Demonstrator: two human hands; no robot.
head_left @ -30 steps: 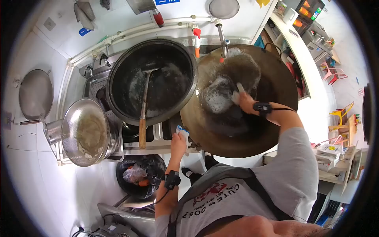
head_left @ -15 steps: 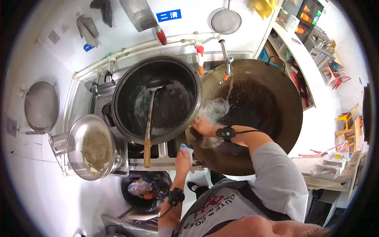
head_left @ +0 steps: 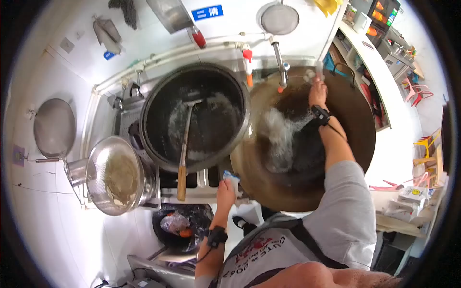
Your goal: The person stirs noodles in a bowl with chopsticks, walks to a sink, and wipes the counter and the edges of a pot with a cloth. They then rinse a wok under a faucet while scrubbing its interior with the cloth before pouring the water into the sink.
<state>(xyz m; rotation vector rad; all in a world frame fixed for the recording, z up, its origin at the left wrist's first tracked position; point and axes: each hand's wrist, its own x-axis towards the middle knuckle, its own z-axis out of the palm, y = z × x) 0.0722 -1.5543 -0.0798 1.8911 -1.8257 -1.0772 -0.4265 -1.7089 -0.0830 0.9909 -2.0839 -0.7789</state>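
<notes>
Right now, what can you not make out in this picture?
Head view only:
1. Whether the right hand holds anything at the far rim of the brown wok: too small and blurred.
2. The wok's bottom: covered by foam and the forearm.
3. Fingers of the left hand: hidden in the cloth it grips.

Large brown wok [head_left: 359, 144], dark and soapy inside. White-and-blue cloth [head_left: 232, 177] against near-left rim. Pale scrubber [head_left: 311, 75] at far rim.
</notes>
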